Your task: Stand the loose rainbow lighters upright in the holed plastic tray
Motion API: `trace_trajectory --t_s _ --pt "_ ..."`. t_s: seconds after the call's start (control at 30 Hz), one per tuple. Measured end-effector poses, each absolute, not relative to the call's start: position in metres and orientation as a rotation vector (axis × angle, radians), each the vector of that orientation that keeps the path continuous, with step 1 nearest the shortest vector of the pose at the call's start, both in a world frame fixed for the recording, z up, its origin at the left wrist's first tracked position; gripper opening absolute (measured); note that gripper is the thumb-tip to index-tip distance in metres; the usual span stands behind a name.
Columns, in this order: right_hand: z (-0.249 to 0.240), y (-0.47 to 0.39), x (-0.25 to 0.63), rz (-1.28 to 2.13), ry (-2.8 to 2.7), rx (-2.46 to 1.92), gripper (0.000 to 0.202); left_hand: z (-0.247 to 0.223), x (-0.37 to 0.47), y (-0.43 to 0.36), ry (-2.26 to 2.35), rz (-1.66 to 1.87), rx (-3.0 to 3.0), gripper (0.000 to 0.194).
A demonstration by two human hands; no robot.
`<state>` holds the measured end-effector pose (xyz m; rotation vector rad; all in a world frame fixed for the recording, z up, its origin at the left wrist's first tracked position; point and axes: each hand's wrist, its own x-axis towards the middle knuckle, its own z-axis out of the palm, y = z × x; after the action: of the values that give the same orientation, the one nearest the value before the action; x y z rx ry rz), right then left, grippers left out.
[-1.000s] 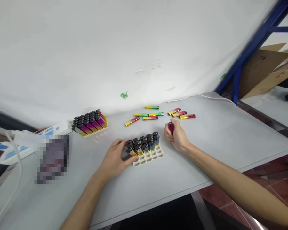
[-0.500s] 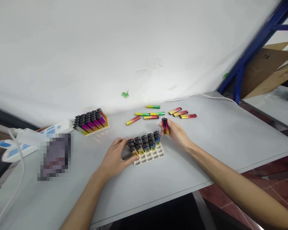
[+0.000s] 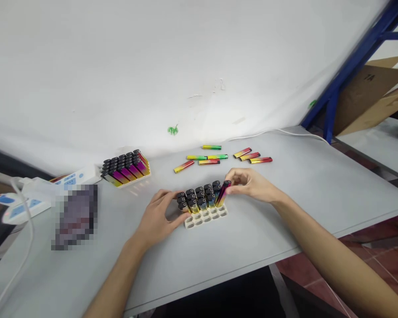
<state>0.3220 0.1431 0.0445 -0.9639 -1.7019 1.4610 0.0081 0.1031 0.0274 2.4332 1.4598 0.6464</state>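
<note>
A pale lighter tray [image 3: 206, 218] with oval slots stands on the table, its back rows filled with upright black-topped lighters [image 3: 200, 196]. My left hand [image 3: 159, 216] grips the tray's left end, thumb at the front and fingers behind. In my right hand [image 3: 247, 183], thumb and fingers pinch the upper part of a purple, red and yellow lighter [image 3: 223, 193]. That lighter leans slightly to the right, its lower end at a slot at the tray's right end; whether it is fully seated I cannot tell. Bare slots show along the tray's front.
Behind the tray lie several loose lighters, among them red-yellow ones [image 3: 250, 156] and green-yellow ones [image 3: 211, 147]. A second full tray of lighters [image 3: 126, 168] stands at back left. Left of it are a power strip [image 3: 74, 179], a white cable [image 3: 29, 238] and a blurred-out object [image 3: 76, 216].
My right hand has brought the purple-red lighter left and down from beside the tray to its right end, where it now stands nearly upright. My left hand has stayed in place.
</note>
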Motion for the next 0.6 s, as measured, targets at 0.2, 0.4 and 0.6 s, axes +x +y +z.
trace_trajectory --t_s 0.2,0.4,0.6 --pt "0.048 0.139 0.317 1.314 -1.859 -1.004 0.024 0.024 0.007 0.103 1.432 0.721 2.471 0.044" --pt "0.039 0.137 0.312 1.356 -1.905 -1.045 0.027 0.025 0.006 0.103 1.425 0.688 2.445 0.045" --pt "0.040 0.154 0.331 1.108 -1.754 -1.185 0.037 0.027 0.007 0.102 1.441 0.544 2.356 0.060"
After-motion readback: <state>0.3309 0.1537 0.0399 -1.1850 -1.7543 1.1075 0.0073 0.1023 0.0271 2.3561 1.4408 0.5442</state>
